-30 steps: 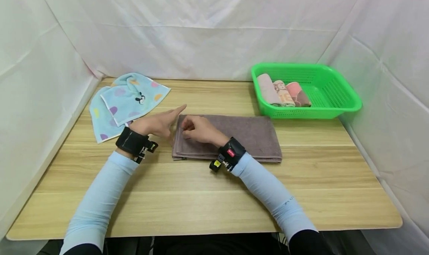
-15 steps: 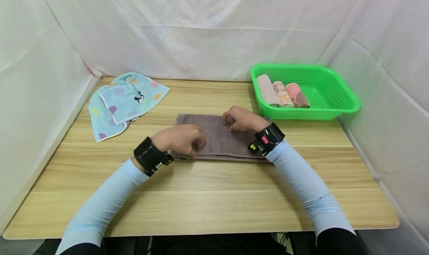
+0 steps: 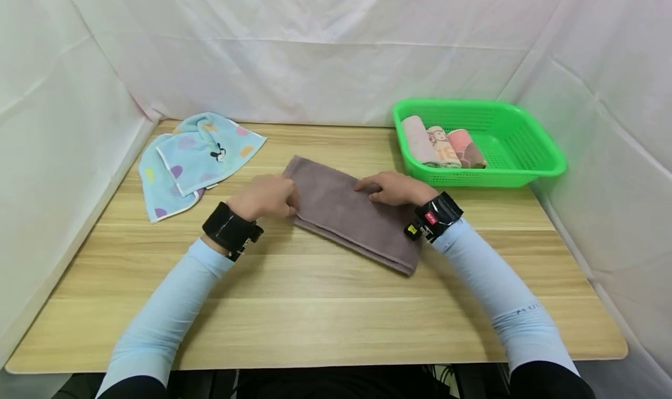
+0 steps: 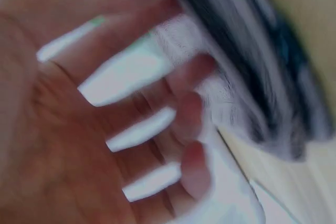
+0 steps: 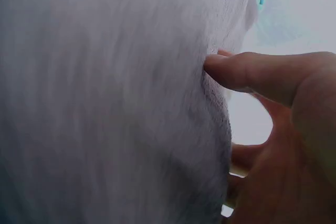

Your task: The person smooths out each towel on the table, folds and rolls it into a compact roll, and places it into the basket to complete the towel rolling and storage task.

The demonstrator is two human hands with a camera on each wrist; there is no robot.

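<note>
A grey-brown folded towel (image 3: 353,209) lies slanted across the middle of the table. At its left end my left hand (image 3: 268,196) pinches the towel's edge between thumb and index finger. Blurred layered edges of the towel (image 4: 239,59) show close up in the left wrist view, with the other fingers of that hand (image 4: 89,145) half bent and apart. My right hand (image 3: 396,188) touches the towel near its far edge, index finger extended and thumb apart from it. In the right wrist view the thumb (image 5: 252,72) touches the towel (image 5: 115,98); the other fingertips are partly hidden.
A light blue spotted towel (image 3: 196,160) lies crumpled at the back left of the table (image 3: 294,323). At the back right stands a green basket (image 3: 525,177) with three rolled towels (image 3: 443,145) at its left end. White cloth walls (image 3: 325,66) surround the table.
My hands have moved from above the grey-brown towel to its left end and far side. The towel has turned clockwise, its left end farther back and its right end nearer.
</note>
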